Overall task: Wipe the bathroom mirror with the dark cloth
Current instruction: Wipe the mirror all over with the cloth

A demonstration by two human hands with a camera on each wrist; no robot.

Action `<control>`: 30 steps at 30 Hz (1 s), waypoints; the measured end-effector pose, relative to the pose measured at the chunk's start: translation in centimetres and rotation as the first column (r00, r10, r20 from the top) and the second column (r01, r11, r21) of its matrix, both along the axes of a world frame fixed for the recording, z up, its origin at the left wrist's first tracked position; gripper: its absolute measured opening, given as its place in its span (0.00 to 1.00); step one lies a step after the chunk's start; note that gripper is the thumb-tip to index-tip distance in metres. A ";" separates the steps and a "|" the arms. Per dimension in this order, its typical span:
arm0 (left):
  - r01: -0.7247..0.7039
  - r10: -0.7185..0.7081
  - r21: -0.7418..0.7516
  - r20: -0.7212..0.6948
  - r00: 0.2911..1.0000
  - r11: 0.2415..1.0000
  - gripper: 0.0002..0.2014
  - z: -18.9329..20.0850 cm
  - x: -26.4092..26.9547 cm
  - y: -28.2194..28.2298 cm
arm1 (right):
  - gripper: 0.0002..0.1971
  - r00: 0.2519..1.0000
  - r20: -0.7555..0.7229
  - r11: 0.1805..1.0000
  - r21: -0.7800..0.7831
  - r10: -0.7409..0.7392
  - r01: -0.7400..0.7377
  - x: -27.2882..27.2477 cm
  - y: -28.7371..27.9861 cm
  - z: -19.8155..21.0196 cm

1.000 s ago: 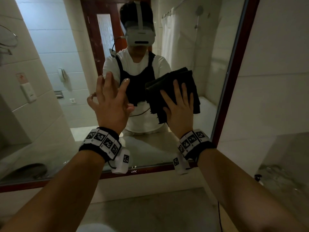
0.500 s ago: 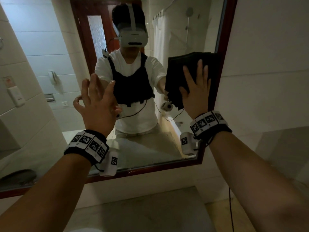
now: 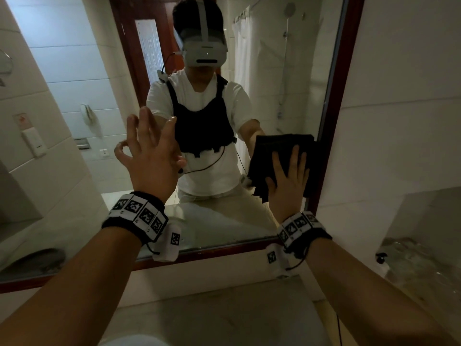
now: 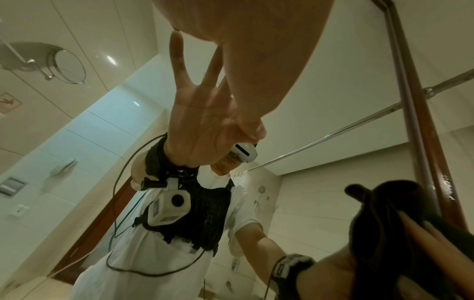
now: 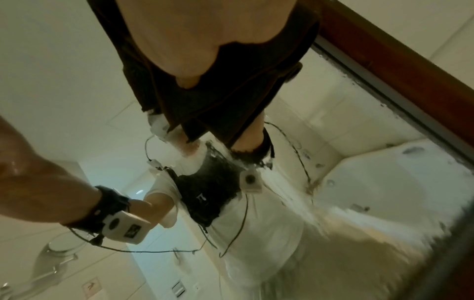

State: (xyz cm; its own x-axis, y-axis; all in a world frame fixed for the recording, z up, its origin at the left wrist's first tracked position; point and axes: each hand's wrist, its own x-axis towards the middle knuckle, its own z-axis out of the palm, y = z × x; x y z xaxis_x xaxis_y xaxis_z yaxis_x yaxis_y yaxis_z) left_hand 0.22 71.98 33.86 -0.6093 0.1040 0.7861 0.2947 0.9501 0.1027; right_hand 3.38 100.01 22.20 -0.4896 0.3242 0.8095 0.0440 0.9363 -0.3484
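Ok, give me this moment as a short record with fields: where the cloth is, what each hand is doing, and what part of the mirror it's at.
cloth: dark cloth, flat against the glass
right hand: right hand, fingers spread, presses the cloth on the mirror
left hand: left hand, raised near the glass, fingers spread, holds nothing
mirror: mirror with dark red frame
cloth position: lower right of the glass, beside the frame's right side

My right hand (image 3: 289,182) has carried the dark cloth (image 3: 279,156) down the mirror (image 3: 287,91) beside its right frame (image 3: 334,121), from upper corner to lower. My left hand (image 3: 152,156) sits slightly lower.
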 end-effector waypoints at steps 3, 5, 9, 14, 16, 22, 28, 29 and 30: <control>0.012 -0.012 0.003 0.001 1.000 1.000 0.44 0.0 -0.2 0.1 | 0.36 0.999 -0.031 0.995 0.100 0.034 -0.031 -0.3 -0.2 2.5; 0.014 -0.014 0.004 0.001 1.000 1.000 0.43 0.0 -0.2 0.2 | 0.35 0.996 -0.047 0.983 0.173 0.073 -0.064 -0.7 -0.6 5.8; 0.007 -0.007 0.005 0.004 1.000 1.000 0.43 -0.1 -0.2 0.0 | 0.36 0.996 -0.060 0.978 0.198 0.072 -0.059 -1.5 -2.5 13.3; -0.001 0.001 0.000 0.019 1.000 1.000 0.43 0.1 -0.1 0.0 | 0.35 0.998 -0.051 0.978 0.206 0.027 -0.016 -1.5 -3.7 14.4; -0.006 0.006 -0.006 0.023 1.000 1.000 0.43 0.0 0.0 0.0 | 0.34 0.998 -0.047 0.974 0.225 0.030 -0.019 -1.4 -4.0 13.0; 0.002 -0.002 -0.002 0.024 1.000 1.000 0.45 0.0 0.1 0.0 | 0.34 0.996 0.013 0.966 0.242 0.086 -0.087 -0.8 -5.7 5.3; -0.014 0.014 -0.018 0.022 1.000 1.000 0.46 0.0 0.2 0.1 | 0.29 0.988 0.102 0.966 0.220 0.115 -0.135 -0.2 -6.4 -1.8; -0.014 0.015 -0.018 0.022 1.000 1.000 0.46 0.0 0.2 0.1 | 0.29 0.988 0.099 0.966 0.217 0.119 -0.138 -0.1 -6.2 -2.1; -0.015 0.015 -0.016 0.024 1.000 1.000 0.46 0.0 0.1 0.1 | 0.30 0.988 0.091 0.966 0.218 0.124 -0.141 -0.2 -6.0 -2.2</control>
State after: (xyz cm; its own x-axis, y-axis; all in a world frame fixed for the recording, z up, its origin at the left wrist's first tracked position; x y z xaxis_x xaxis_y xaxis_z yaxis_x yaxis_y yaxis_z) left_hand 0.36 72.13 33.87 -0.6295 0.1071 0.7696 0.2783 0.9558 0.0945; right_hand 3.19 94.06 20.03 -0.5786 0.0674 0.8128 -0.0677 0.9892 -0.1303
